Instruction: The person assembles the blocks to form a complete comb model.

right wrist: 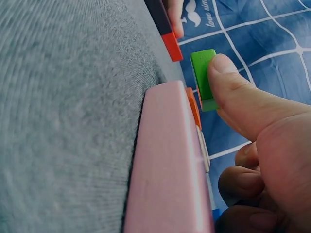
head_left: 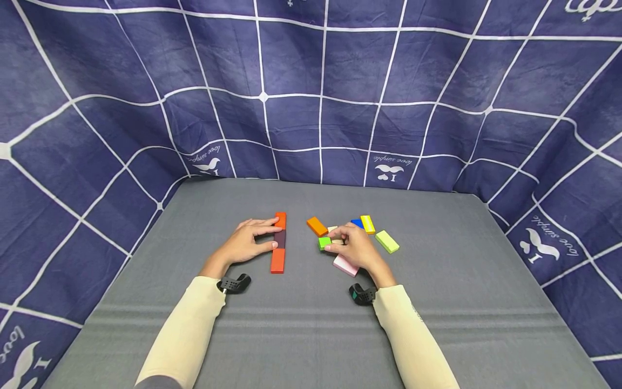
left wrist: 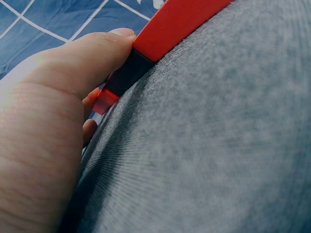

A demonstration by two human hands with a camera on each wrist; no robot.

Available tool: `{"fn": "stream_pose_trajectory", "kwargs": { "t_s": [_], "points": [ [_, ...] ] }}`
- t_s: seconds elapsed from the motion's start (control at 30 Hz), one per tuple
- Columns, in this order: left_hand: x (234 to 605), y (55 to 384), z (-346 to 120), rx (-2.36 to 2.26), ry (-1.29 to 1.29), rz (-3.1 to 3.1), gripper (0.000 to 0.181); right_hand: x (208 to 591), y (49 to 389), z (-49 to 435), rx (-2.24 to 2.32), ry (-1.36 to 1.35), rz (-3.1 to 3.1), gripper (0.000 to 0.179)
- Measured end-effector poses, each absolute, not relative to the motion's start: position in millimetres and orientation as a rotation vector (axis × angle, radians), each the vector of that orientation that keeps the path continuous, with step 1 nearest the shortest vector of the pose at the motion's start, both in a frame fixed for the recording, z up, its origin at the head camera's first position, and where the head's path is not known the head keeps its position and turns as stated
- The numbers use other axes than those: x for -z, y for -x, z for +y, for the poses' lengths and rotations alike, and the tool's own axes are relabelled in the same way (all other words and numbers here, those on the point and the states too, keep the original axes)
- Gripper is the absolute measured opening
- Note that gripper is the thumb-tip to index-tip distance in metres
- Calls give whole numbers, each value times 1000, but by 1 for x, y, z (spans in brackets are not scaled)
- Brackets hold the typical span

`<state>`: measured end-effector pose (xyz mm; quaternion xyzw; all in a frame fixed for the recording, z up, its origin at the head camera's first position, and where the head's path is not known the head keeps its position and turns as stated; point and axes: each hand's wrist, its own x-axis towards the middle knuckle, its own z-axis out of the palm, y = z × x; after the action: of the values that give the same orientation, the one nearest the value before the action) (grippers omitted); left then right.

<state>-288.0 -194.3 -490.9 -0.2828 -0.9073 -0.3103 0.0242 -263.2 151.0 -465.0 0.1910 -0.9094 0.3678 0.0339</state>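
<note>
A straight row runs away from me: a near red block (head_left: 277,261), a dark block (head_left: 280,239) and a far red block (head_left: 280,216). My left hand (head_left: 247,241) lies along the row's left side, thumb and fingertips touching it. In the left wrist view the thumb tip meets the joint between the near red and dark blocks. To the right, my right hand (head_left: 357,247) pinches a bright green block (right wrist: 204,80), raised over the loose blocks in the right wrist view. Below that hand lies a pink block (right wrist: 167,160); cream blocks (head_left: 332,229) are partly hidden by its fingers.
An orange block (head_left: 317,226) lies between the row and the right hand. Beyond that hand are a blue block (head_left: 357,223), a yellow block (head_left: 367,224) and a pale green block (head_left: 387,241). Dark blue grid-patterned cloth (head_left: 291,124) walls in the grey table (head_left: 311,335).
</note>
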Motion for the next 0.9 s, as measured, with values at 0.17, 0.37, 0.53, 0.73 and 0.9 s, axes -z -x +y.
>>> {"fn": "stream_pose_trajectory", "kwargs": {
  "t_s": [0.17,0.37,0.53,0.73,0.9],
  "points": [
    [492,289,-194,955,882,-2802,47,461,261,150,-1169,-582,-2790,29],
    [492,289,-194,948,885,-2795,46,455,259,146,-1221,-597,-2737,31],
    [492,288,-194,951,884,-2791,46,449,256,141,-1250,-607,-2705,30],
    [492,287,-195,952,879,-2790,46,443,253,134,-1255,-598,-2652,29],
    [491,287,-195,964,873,-2798,46,439,248,125,-1279,-604,-2631,30]
  ]
}}
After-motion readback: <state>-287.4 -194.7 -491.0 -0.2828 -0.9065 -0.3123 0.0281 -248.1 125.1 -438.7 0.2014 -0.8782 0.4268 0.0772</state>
